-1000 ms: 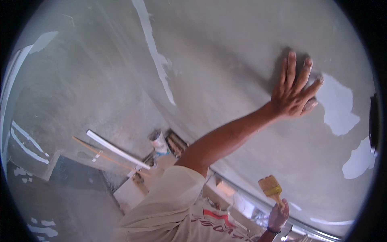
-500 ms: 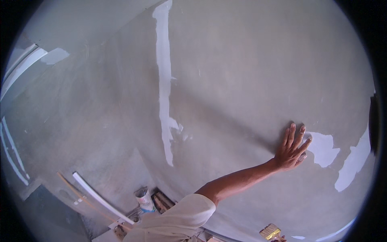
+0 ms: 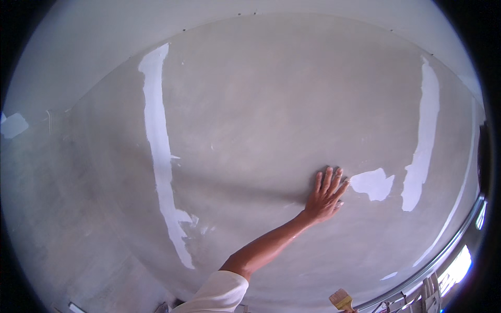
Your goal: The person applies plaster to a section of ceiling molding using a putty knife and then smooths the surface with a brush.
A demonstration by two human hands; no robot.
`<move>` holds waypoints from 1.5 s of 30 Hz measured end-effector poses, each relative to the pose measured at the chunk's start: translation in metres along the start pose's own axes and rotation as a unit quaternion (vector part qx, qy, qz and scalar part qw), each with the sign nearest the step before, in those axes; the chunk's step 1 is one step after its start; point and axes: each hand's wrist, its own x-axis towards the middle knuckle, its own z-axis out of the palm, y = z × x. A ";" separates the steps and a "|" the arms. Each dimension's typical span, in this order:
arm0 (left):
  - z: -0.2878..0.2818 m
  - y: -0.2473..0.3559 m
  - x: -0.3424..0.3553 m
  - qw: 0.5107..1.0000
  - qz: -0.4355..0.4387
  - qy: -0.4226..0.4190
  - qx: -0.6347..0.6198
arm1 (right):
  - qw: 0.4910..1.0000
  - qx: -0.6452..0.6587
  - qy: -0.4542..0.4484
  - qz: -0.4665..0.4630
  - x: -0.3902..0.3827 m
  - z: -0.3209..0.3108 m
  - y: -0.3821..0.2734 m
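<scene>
My left hand (image 3: 326, 198) lies open on the grey wall (image 3: 261, 104), fingers spread, palm against the surface, beside a small white patch (image 3: 370, 183). Its bare forearm and white sleeve rise from the lower edge. At the bottom right a paintbrush (image 3: 340, 299) with a broad bristle head is held in my right hand (image 3: 348, 310), which is mostly cut off by the frame's edge. Long white strips of filler run down the wall at left (image 3: 157, 135) and right (image 3: 422, 125).
A pale ceiling (image 3: 235, 6) meets the wall along a line that the lens curves. A metal rail (image 3: 417, 274) runs at lower right, beside bright windows (image 3: 454, 268) and some jumbled items (image 3: 430, 295). A white bar (image 3: 75, 307) shows at the bottom left.
The view has tilted up to the wall and ceiling, so the floor clutter has mostly left the picture. My left hand still rests beside the patch. The brush sits lower in view.
</scene>
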 end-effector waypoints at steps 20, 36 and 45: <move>-0.415 -0.069 0.235 0.614 -0.223 0.482 -0.584 | 0.956 -0.103 -0.047 -0.269 0.092 -0.022 -0.054; -0.456 -0.053 0.268 0.609 -0.231 0.531 -0.542 | 0.648 0.071 -0.404 -0.642 -0.159 0.294 -0.355; -0.463 -0.044 0.258 0.635 -0.246 0.492 -0.543 | 0.313 0.090 -0.496 -0.805 -0.462 0.496 -0.430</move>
